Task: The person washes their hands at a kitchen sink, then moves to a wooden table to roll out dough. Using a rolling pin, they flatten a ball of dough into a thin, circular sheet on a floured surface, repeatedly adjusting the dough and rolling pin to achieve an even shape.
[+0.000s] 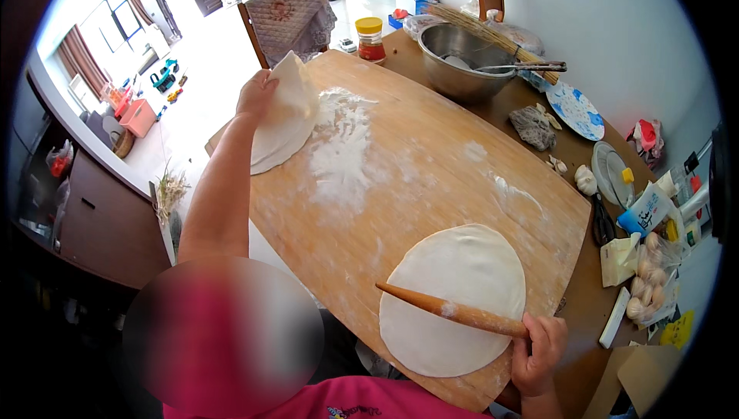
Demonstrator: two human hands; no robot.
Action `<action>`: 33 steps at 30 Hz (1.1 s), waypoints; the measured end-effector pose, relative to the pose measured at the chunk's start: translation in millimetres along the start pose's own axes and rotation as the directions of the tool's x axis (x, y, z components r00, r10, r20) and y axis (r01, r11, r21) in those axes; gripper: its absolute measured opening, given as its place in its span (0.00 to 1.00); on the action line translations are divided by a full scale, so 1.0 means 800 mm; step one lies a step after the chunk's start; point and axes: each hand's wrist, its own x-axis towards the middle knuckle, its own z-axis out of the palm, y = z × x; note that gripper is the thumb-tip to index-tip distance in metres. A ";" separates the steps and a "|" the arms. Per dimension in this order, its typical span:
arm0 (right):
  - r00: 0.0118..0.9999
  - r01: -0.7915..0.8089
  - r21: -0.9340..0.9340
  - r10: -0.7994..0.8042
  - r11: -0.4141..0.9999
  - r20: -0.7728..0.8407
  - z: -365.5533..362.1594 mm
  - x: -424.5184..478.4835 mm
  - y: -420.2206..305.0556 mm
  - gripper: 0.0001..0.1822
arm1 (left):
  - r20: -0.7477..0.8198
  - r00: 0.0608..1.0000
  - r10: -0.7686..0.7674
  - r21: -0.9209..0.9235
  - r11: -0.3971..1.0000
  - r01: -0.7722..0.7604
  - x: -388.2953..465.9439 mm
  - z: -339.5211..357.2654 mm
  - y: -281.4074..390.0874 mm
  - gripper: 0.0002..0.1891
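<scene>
At the far left corner of the floured wooden board [415,147], my left hand [258,94] pinches the raised edge of a thin dough sheet [286,124]; the sheet's lower part rests on the board. My right hand [538,352] grips one end of a tapered wooden rolling pin [453,310]. The pin lies slantwise across a round, flat dough sheet [462,263] near the board's front edge. Loose white flour [343,153] is spread beside the lifted sheet, with a smaller streak at the right.
Beyond the board stand a steel bowl [462,81] with utensils across it, a yellow-lidded jar [370,40] and a bundle of straw stalks [479,29]. Along the right side lie garlic [585,180], black-handled scissors [603,222], a bag of eggs [649,280] and a cardboard box [641,373].
</scene>
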 end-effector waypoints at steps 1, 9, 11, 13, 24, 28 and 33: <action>1.000 0.000 0.006 0.000 1.000 0.005 0.000 0.000 0.000 0.24 | -0.022 1.000 -0.016 0.062 0.998 0.018 0.003 0.004 -0.009 0.15; 0.999 -0.033 0.000 0.033 0.999 0.042 -0.004 -0.001 -0.001 0.24 | -0.025 0.994 0.107 0.523 0.849 -0.078 -0.027 0.063 0.037 0.29; 0.999 -0.030 -0.008 0.030 1.000 0.040 -0.004 0.001 -0.002 0.24 | 0.155 0.973 0.170 0.546 0.806 -0.228 -0.038 0.079 0.063 0.33; 0.999 -0.016 -0.011 0.017 1.000 0.040 -0.007 0.006 -0.004 0.23 | 0.304 0.942 0.144 0.521 0.802 -0.291 -0.046 0.093 0.082 0.36; 1.000 -0.010 0.021 0.010 1.000 -0.011 -0.009 0.011 -0.005 0.20 | 0.660 0.703 0.265 0.153 0.868 -0.471 -0.177 0.105 0.166 0.35; 0.998 0.007 0.054 -0.004 0.999 -0.060 -0.009 0.009 -0.003 0.20 | 0.706 0.586 0.398 0.121 0.747 -0.654 -0.249 0.085 0.190 0.35; 0.984 -0.031 0.127 0.053 0.991 -0.169 -0.009 0.005 0.001 0.18 | 0.643 0.662 0.386 0.249 0.712 -0.657 -0.298 0.059 0.196 0.36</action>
